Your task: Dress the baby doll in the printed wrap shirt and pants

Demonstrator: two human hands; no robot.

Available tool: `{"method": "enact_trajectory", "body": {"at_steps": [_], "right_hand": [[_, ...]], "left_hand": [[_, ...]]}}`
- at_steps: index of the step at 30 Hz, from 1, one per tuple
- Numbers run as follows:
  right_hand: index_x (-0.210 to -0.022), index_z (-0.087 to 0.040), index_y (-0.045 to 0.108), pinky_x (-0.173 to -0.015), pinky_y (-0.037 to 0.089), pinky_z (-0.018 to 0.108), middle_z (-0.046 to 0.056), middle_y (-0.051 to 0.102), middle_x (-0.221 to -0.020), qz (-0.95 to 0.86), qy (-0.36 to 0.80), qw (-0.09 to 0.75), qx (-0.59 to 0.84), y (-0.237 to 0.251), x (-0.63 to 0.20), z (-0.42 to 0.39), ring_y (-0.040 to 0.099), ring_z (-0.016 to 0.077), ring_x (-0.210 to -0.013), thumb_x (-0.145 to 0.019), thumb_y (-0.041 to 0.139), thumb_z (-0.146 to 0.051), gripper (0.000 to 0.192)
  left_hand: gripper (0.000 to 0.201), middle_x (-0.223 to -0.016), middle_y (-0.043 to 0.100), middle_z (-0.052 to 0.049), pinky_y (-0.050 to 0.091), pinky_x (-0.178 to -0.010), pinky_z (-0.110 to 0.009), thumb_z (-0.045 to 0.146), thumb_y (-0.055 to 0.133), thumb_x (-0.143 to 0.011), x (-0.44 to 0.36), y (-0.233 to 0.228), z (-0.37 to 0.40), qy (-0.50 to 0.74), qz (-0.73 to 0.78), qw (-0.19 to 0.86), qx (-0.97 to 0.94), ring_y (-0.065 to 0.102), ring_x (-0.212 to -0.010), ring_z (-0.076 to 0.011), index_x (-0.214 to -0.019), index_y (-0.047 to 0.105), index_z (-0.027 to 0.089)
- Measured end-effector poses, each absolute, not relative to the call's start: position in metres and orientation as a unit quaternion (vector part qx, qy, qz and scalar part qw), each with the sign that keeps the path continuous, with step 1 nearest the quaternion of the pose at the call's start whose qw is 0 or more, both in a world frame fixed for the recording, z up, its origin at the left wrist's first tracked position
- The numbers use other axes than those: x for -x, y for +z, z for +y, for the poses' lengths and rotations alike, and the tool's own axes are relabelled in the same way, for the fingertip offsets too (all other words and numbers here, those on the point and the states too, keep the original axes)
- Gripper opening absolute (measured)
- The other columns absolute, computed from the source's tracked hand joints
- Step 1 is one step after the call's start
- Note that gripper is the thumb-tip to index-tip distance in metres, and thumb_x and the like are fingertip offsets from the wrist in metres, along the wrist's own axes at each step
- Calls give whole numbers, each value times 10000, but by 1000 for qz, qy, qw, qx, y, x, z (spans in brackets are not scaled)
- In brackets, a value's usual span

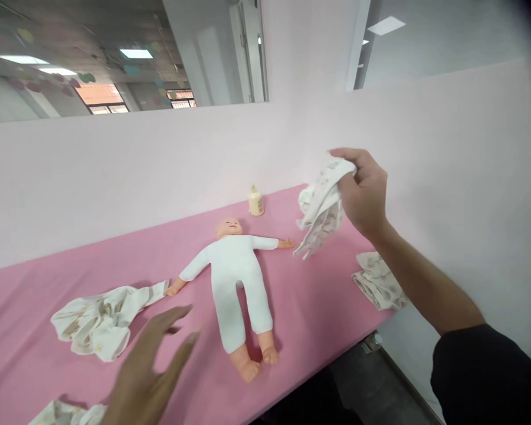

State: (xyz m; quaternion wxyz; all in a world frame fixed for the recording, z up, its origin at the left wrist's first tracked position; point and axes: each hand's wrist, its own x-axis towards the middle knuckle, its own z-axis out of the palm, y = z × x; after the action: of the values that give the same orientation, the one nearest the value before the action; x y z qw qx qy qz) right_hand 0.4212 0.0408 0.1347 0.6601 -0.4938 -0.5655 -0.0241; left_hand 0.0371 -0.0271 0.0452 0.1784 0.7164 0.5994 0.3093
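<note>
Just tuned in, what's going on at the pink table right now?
A person stands at a pink table where a baby doll in a white bodysuit lies on its back. The right hand is raised above the table, its grip shut on a bunched patterned garment. The left hand hovers open and blurred over the near edge, beside a crumpled cloth. Another folded cloth lies at the right edge, and a small bottle stands by the wall.

The left hand [148, 372] is motion-blurred, its wrist cut off by the bottom edge. A cloth [66, 413] there is cropped too. The bottle [256, 201] label is unreadable.
</note>
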Motion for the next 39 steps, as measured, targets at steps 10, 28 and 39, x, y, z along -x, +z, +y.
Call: {"method": "enact_trajectory", "body": {"at_steps": [10, 28, 39], "right_hand": [[-1070, -251, 614, -588, 456, 262, -24, 475, -704, -669, 203, 606, 380, 177, -331, -1, 540, 128, -672, -856, 559, -233, 222], [-1172, -218, 603, -799, 463, 409, 91, 614, -1046, -746, -86, 483, 449, 134, -367, 22, 565, 241, -947, -869, 569, -211, 305], [-953, -209, 584, -870, 335, 398, 44, 564, -951, -861, -383, 231, 243, 119, -295, -8, 447, 202, -922, -893, 482, -33, 212]], "left_hand": [[326, -1037, 677, -37, 502, -694, -275, 438, 554, -899, -150, 106, 3, 383, 427, 224, -788, 643, -868, -206, -1166, 625, 264], [403, -505, 384, 49, 273, -381, -183, 450, 677, -817, -109, 137, 48, 538, 431, 419, -590, 335, -419, -56, -595, 489, 171], [318, -615, 546, 5, 416, -496, -202, 407, 694, -819, -141, 135, 53, 418, 290, 697, -506, 515, -532, -85, -716, 586, 127]]}}
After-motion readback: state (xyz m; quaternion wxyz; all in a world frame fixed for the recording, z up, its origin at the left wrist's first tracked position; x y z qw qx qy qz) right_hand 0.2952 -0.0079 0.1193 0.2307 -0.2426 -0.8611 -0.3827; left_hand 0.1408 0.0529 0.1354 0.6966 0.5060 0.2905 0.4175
